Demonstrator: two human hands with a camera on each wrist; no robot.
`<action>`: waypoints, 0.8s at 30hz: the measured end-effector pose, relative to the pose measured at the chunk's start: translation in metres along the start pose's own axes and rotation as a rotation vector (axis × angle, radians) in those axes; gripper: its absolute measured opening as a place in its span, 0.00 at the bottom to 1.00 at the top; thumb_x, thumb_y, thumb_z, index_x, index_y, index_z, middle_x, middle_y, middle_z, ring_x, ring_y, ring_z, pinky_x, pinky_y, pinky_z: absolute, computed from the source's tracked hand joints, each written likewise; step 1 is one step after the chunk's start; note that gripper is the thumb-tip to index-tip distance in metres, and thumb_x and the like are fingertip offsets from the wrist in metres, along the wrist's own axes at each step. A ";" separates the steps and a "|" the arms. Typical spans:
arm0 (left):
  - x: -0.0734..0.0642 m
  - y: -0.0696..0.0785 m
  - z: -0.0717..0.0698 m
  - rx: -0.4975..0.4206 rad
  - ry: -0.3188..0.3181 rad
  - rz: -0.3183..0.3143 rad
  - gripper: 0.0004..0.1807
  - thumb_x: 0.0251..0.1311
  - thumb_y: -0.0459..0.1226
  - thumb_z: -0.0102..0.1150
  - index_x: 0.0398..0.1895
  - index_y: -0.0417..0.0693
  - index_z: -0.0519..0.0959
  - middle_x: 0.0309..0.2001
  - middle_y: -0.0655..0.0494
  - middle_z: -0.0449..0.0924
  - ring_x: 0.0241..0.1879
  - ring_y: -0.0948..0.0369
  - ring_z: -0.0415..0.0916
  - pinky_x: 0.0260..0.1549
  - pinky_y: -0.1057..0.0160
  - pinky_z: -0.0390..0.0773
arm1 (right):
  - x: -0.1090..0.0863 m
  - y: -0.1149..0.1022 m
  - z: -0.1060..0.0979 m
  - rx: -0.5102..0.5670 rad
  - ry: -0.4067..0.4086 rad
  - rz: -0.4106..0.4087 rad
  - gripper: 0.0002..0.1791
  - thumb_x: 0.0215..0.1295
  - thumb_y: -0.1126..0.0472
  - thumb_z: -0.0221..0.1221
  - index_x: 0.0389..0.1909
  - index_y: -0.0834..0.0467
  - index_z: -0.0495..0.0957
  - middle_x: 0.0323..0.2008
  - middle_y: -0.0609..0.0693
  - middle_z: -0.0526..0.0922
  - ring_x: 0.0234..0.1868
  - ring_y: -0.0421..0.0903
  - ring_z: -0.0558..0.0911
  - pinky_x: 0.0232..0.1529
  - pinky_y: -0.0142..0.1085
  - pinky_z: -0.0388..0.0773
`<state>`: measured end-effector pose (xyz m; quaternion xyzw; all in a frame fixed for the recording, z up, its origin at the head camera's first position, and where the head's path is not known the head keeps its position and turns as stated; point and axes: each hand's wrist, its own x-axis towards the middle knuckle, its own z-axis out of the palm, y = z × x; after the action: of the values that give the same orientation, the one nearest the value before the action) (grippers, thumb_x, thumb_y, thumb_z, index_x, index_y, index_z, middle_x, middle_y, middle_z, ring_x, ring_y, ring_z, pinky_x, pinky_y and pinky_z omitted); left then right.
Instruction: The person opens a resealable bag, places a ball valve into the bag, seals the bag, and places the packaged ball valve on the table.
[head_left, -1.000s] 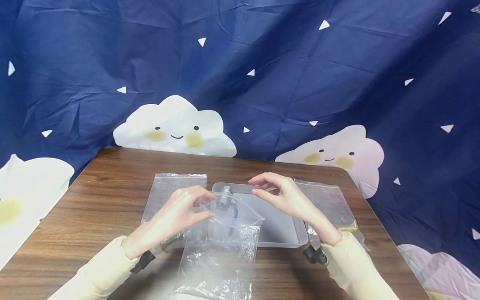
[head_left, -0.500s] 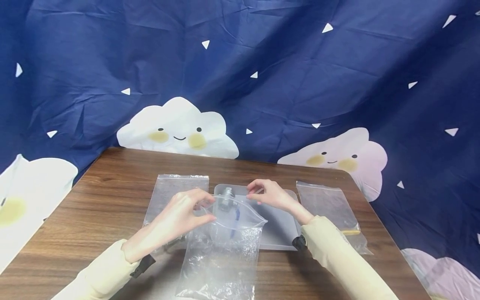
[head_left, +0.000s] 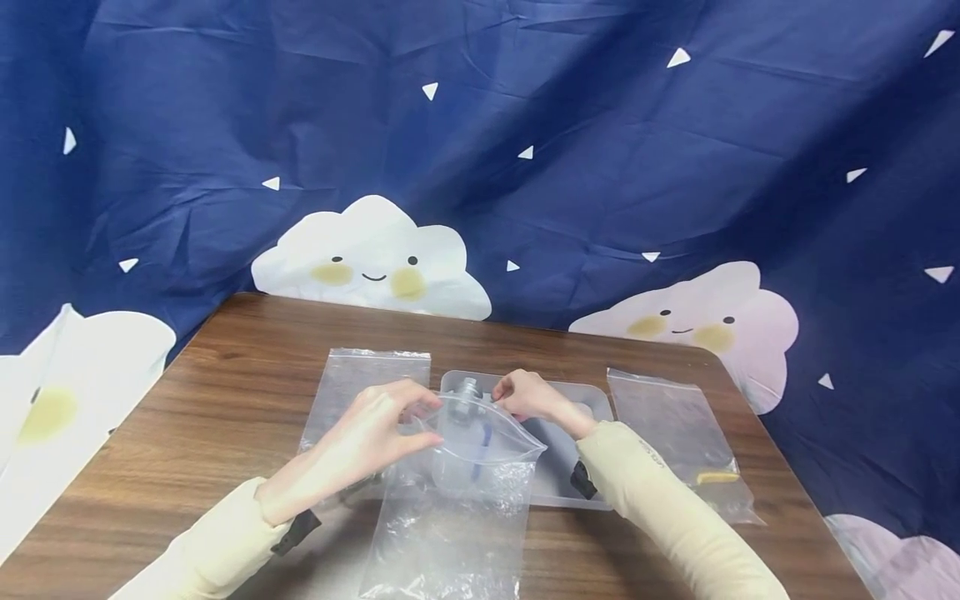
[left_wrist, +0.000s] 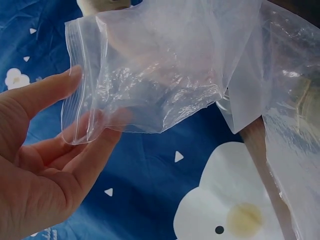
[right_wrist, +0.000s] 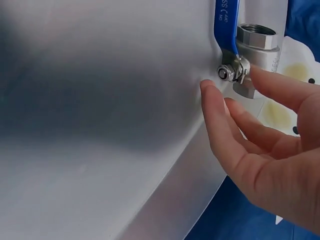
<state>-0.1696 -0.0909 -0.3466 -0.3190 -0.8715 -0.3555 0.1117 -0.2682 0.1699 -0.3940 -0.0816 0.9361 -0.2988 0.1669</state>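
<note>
My left hand (head_left: 382,421) holds a clear zip bag (head_left: 457,517) at its mouth, thumb on one side and fingers on the other. The bag's mouth gapes, and its lower part hangs toward the table's front. Inside the whitish tray (head_left: 596,392) stands a metal ball valve (right_wrist: 257,42) with a blue lever handle (right_wrist: 226,22). Over the tray, my right hand (head_left: 528,393) is at the valve, its thumb against the body and its index fingertip just short of the stem nut. Through the clear bag, the valve and blue lever show faintly in the head view.
Another zip bag (head_left: 352,375) lies left of the tray, partly behind my left hand, with a dull yellowish thing (left_wrist: 302,102) inside. Right of the tray lies a third bag (head_left: 660,417) containing a yellow-handled item (head_left: 716,477). A blue patterned cloth (head_left: 480,125) hangs behind the wooden table (head_left: 187,417).
My right hand has moved left and down into the tray to the valve. The left hand keeps hold of the bag's mouth. The head view has shifted slightly.
</note>
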 end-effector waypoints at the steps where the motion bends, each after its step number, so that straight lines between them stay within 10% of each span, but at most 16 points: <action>1: 0.000 0.000 0.000 -0.002 -0.001 0.001 0.18 0.49 0.38 0.76 0.44 0.45 0.83 0.42 0.53 0.88 0.39 0.59 0.86 0.39 0.65 0.85 | 0.000 -0.001 0.001 -0.008 0.003 0.005 0.11 0.59 0.68 0.59 0.42 0.63 0.84 0.44 0.57 0.87 0.35 0.44 0.87 0.33 0.34 0.87; 14: 0.001 0.000 0.002 0.006 0.019 0.039 0.18 0.48 0.38 0.76 0.42 0.45 0.83 0.41 0.54 0.88 0.37 0.60 0.86 0.36 0.68 0.84 | 0.003 -0.004 0.002 -0.057 -0.051 -0.004 0.06 0.55 0.60 0.66 0.29 0.59 0.83 0.28 0.49 0.86 0.26 0.41 0.81 0.29 0.32 0.84; 24: -0.001 0.000 0.002 -0.008 0.000 0.012 0.17 0.49 0.38 0.75 0.43 0.46 0.83 0.41 0.54 0.87 0.37 0.61 0.85 0.37 0.69 0.83 | 0.006 -0.006 0.007 0.035 -0.090 0.022 0.13 0.66 0.60 0.56 0.41 0.64 0.85 0.43 0.57 0.87 0.32 0.44 0.85 0.38 0.39 0.87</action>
<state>-0.1691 -0.0897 -0.3487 -0.3246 -0.8682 -0.3582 0.1124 -0.2713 0.1603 -0.3974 -0.0818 0.9231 -0.3091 0.2136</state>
